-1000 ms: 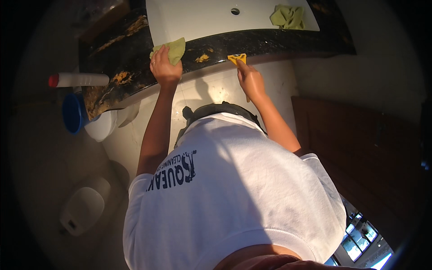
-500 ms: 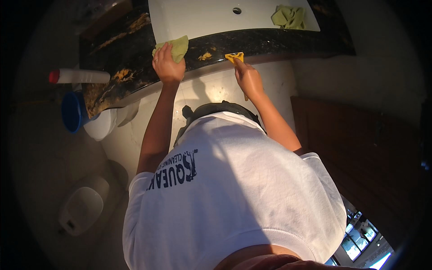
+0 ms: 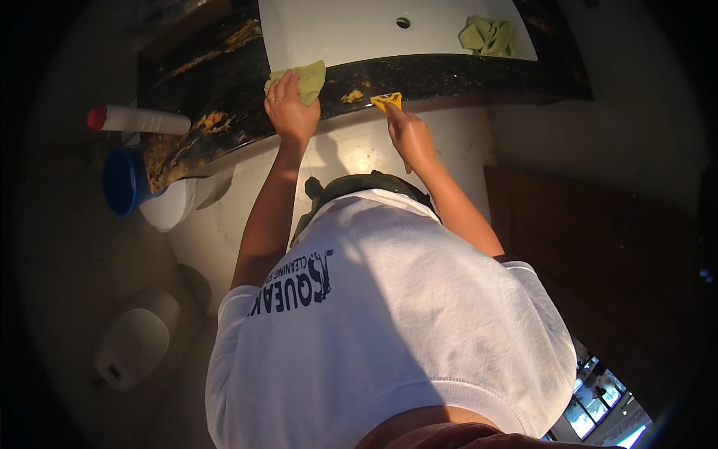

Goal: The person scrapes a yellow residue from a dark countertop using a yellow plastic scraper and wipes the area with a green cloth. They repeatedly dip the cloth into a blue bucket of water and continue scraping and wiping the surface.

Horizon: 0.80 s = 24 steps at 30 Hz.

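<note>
Countertop (image 3: 449, 78), seemingly mid-cleaning — your left hand (image 3: 292, 114) lay over green cloth (image 3: 312, 81), grip unclear, right hand (image 3: 411, 141) clamped yellow scraper (image 3: 386, 99) — probably needed level strokes next.

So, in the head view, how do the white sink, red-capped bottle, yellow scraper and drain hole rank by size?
1. White sink, cropped
2. Red-capped bottle
3. Yellow scraper, partly hidden
4. Drain hole

White T-shirt (image 3: 434, 299), lower centre of frame, short sleeves (image 3: 230, 322), dark printed lettering (image 3: 295, 286) left of centre; dark trousers (image 3: 366, 182) showing past hem, middle of frame
</note>
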Motion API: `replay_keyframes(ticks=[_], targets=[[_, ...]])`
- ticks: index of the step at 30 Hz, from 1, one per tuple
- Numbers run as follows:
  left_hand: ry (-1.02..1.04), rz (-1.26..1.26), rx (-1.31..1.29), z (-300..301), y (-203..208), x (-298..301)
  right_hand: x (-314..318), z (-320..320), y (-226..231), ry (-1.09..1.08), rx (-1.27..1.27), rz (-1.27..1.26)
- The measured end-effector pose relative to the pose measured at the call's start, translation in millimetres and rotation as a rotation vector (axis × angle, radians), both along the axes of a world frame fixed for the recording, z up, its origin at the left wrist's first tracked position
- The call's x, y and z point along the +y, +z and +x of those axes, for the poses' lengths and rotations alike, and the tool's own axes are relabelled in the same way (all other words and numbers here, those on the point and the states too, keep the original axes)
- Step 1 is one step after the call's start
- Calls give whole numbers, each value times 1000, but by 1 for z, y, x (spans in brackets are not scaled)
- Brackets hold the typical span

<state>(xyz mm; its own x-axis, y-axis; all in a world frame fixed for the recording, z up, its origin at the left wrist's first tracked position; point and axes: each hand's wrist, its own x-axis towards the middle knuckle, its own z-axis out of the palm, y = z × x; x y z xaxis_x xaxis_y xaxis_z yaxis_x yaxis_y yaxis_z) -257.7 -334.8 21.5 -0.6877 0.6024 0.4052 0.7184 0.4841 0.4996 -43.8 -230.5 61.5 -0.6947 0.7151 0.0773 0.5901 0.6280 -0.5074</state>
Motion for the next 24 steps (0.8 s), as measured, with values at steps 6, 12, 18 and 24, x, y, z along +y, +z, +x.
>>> replay_keyframes(ticks=[6,12,18,24], targets=[[-17,24,16,1,1,0,22,-27,-2,29,43,90],[-27,57,31,0,1,-1,-5,-5,-2,1,-83,-7],[-29,63,35,1,2,-1,1,-17,-3,-7,42,95],[-29,70,22,2,3,-1,-28,-15,5,35,-39,-22]])
